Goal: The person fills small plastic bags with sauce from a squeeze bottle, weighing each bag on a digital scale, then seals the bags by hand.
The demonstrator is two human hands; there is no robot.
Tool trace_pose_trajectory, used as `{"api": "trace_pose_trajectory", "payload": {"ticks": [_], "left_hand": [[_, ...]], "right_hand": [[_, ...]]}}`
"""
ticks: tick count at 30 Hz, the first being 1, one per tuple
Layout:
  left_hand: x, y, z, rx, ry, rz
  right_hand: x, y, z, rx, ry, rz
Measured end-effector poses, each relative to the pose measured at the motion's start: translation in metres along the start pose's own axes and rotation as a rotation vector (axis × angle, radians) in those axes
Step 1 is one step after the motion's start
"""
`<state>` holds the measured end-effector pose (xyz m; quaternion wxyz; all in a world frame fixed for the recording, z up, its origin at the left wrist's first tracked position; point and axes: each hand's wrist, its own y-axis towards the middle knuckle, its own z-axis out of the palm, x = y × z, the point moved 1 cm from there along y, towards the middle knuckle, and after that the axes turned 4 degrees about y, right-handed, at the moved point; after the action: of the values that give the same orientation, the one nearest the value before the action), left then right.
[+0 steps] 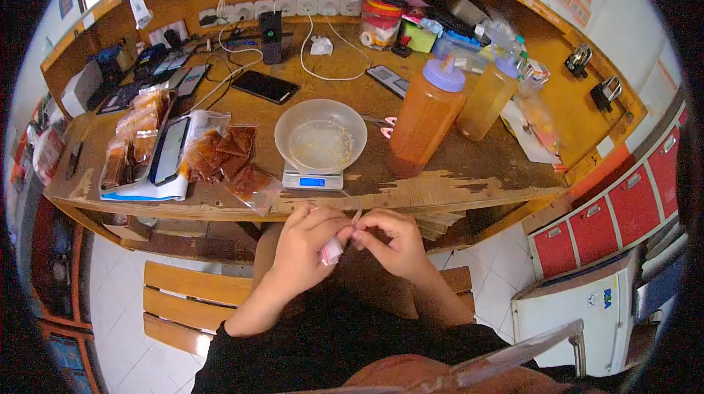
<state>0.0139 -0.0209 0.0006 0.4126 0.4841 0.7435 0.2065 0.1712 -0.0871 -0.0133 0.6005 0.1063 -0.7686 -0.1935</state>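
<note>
Both hands meet just below the front edge of a worn wooden table. My left hand pinches a small pink-and-white packet between fingers and thumb. My right hand touches the same packet from the right, its fingers curled onto the packet's top edge. Directly ahead on the table stands a clear plastic bowl on a small digital scale with a lit blue display.
Sealed sachets of brown paste lie left of the scale, beside a heat sealer. Two orange squeeze bottles stand to the right. Phones, cables and a socket strip fill the back. A wooden bench is below.
</note>
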Motion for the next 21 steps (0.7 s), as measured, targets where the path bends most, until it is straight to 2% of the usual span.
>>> {"api": "trace_pose_trajectory", "payload": {"ticks": [4, 6, 7, 9, 11, 13, 14, 16, 18, 21], "left_hand": [[-0.008, -0.002, 0.001, 0.047, 0.198, -0.02], [-0.009, -0.002, 0.001, -0.07, 0.262, -0.057], [-0.008, -0.002, 0.001, -0.069, 0.262, -0.056], [-0.005, -0.003, 0.003, -0.163, 0.29, -0.087], [-0.005, -0.002, 0.004, -0.168, 0.263, -0.11], [-0.006, -0.002, 0.004, -0.173, 0.236, -0.133], [-0.007, -0.002, 0.006, -0.122, 0.193, -0.114], [-0.007, -0.003, 0.007, -0.07, 0.15, -0.098], [-0.003, -0.002, 0.008, 0.089, 0.141, 0.027], [-0.008, 0.011, -0.007, 0.092, 0.094, 0.049]], "right_hand": [[0.007, 0.0, 0.007, -0.003, -0.231, -0.142], [0.007, -0.001, 0.009, -0.194, -0.399, -0.137], [0.007, 0.001, 0.01, -0.195, -0.399, -0.137], [0.006, 0.005, 0.01, -0.26, -0.382, -0.038], [0.008, 0.004, 0.013, -0.234, -0.407, 0.02], [0.008, 0.003, 0.015, -0.17, -0.565, -0.416], [0.008, 0.002, 0.012, -0.091, -0.607, -0.41], [0.011, 0.007, 0.012, -0.098, -0.627, -0.359], [0.014, 0.01, 0.007, -0.107, -0.646, -0.307], [0.014, 0.01, -0.007, -0.06, -0.636, -0.237]]}}
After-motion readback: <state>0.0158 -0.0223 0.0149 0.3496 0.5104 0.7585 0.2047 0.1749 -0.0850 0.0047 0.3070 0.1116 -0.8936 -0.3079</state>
